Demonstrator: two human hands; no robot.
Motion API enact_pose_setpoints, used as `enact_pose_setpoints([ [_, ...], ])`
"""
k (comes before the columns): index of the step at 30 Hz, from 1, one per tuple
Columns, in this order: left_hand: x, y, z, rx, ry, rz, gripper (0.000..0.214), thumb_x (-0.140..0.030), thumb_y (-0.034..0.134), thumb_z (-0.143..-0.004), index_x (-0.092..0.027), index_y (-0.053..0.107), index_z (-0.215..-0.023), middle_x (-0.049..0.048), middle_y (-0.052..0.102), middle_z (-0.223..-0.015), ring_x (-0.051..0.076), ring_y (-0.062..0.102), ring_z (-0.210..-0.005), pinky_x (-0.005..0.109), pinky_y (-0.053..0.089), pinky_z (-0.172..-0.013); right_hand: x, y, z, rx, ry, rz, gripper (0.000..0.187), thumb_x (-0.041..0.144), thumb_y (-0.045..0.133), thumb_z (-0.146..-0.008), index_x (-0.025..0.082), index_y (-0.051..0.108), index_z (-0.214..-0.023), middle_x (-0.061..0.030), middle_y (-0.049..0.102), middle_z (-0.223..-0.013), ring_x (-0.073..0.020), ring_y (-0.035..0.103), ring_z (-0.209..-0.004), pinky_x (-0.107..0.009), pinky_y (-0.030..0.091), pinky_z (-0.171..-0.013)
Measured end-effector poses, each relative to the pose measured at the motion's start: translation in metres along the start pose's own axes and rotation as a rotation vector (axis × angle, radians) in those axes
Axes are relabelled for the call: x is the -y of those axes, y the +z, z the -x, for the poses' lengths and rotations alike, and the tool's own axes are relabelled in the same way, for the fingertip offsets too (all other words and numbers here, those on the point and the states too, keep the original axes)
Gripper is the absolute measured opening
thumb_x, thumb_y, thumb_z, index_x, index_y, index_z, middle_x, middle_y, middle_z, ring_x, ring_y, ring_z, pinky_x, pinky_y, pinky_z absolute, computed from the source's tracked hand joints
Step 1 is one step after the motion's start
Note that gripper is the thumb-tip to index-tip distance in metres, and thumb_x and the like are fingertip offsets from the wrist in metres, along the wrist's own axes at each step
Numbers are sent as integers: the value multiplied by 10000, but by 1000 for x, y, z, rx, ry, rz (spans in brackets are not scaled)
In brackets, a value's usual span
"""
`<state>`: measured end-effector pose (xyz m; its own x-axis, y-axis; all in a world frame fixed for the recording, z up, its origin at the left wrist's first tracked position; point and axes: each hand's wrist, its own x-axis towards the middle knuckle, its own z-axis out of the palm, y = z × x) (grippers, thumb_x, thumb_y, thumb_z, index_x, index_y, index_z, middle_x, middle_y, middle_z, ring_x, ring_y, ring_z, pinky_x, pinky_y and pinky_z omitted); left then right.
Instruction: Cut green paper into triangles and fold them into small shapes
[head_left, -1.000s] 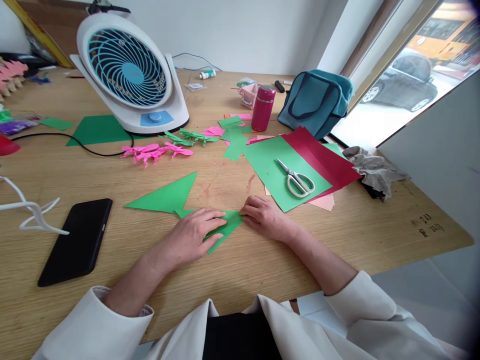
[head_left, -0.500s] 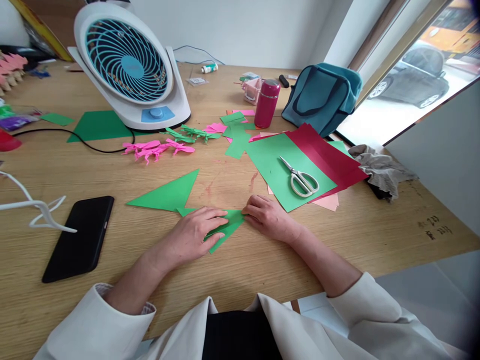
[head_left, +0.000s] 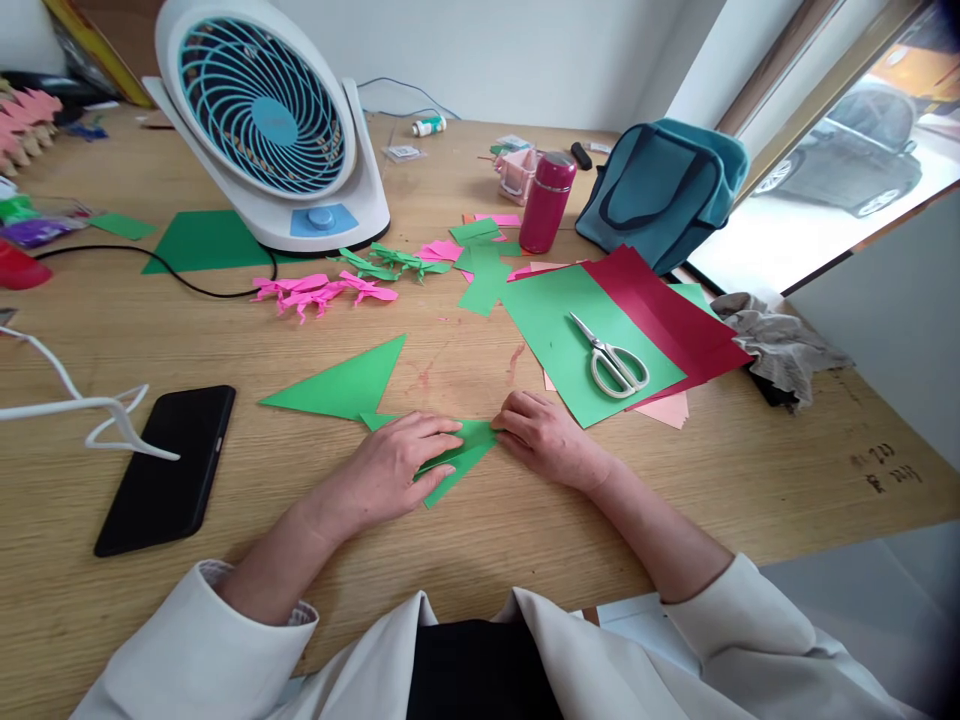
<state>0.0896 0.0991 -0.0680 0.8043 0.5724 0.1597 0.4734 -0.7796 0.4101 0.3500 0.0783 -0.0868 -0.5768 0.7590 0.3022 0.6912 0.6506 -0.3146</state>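
A small folded green paper piece [head_left: 465, 450] lies on the wooden table [head_left: 525, 540] in front of me. My left hand [head_left: 394, 470] lies flat on its left part, fingers stretched out and pressing it down. My right hand [head_left: 544, 438] has its fingers curled and pressed onto the paper's right tip. A larger green paper triangle [head_left: 341, 385] lies just beyond my left hand, touching the folded piece's left corner.
White scissors [head_left: 611, 360] rest on green and red sheets [head_left: 660, 320] at the right. A black phone [head_left: 169, 465] lies left, a white fan [head_left: 270, 125] behind. Pink and green folded figures [head_left: 322, 292], a magenta bottle [head_left: 546, 200], a teal bag [head_left: 660, 190] and a grey cloth [head_left: 780, 345] stand farther off.
Both hands stay on the green paper in the same pose. The view has shifted slightly, with everything sliding a little right and up.
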Motion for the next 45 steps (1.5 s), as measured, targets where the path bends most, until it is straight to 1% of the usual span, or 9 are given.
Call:
enact_pose_setpoints([
  [7, -1, 0, 0, -79, 20, 15, 257, -200, 510, -948, -202, 746, -1050, 64, 726, -1195, 234, 649, -1157, 418, 532, -1014, 1, -1, 1, -1, -9, 11, 211, 213, 433, -1008, 182, 592, -874, -85, 577, -886, -197, 539, -817, -319, 420, -747],
  [11, -1, 1, 1, -97, 24, 27, 269, -187, 500, -953, -190, 749, -1053, 59, 749, -1140, 226, 665, -1148, 404, 558, -992, 1, -2, 1, 18, -3, 6, 218, 209, 423, -1010, 185, 581, -862, -86, 575, -881, -201, 535, -811, -323, 417, -747],
  [16, -2, 2, 1, -100, 36, -23, 266, -182, 505, -939, -172, 752, -1037, 56, 765, -1095, 233, 686, -1114, 407, 584, -955, 4, -4, 2, 47, -11, -2, 218, 199, 424, -1009, 184, 573, -851, -80, 572, -872, -190, 528, -791, -312, 414, -741],
  [20, -1, 1, 1, -107, 38, -17, 256, -187, 516, -932, -164, 753, -1025, 51, 765, -1094, 226, 693, -1098, 399, 584, -956, 4, -5, 1, 44, -11, 10, 213, 200, 425, -1007, 185, 564, -847, -72, 557, -855, -186, 512, -774, -307, 406, -731],
  [26, 1, 1, 0, -118, -5, 39, 223, -220, 549, -928, -185, 751, -1018, 39, 770, -1078, 220, 696, -1082, 396, 577, -962, 4, -3, -1, 52, 6, -17, 182, 214, 457, -997, 190, 550, -843, -60, 542, -850, -183, 510, -776, -296, 401, -726],
  [34, 2, 2, -1, -134, 3, 65, 208, -218, 564, -925, -175, 750, -1007, 50, 770, -1069, 226, 694, -1074, 392, 571, -949, 4, -3, 0, 58, 18, -27, 154, 215, 484, -982, 188, 549, -845, -61, 544, -860, -186, 518, -782, -297, 411, -729],
  [39, 3, 2, -1, -121, 10, 64, 215, -218, 563, -925, -161, 749, -1015, 60, 767, -1077, 232, 692, -1074, 397, 567, -947, 3, -3, 1, 49, 13, -38, 126, 204, 497, -971, 187, 555, -861, -66, 550, -874, -192, 532, -801, -300, 416, -737],
  [45, 3, 3, -1, -127, 18, 47, 217, -217, 563, -926, -162, 750, -1020, 57, 769, -1069, 226, 693, -1068, 389, 566, -943, 3, -2, 1, 51, 12, -41, 135, 210, 489, -976, 183, 558, -863, -67, 552, -876, -188, 528, -785, -297, 417, -728],
])
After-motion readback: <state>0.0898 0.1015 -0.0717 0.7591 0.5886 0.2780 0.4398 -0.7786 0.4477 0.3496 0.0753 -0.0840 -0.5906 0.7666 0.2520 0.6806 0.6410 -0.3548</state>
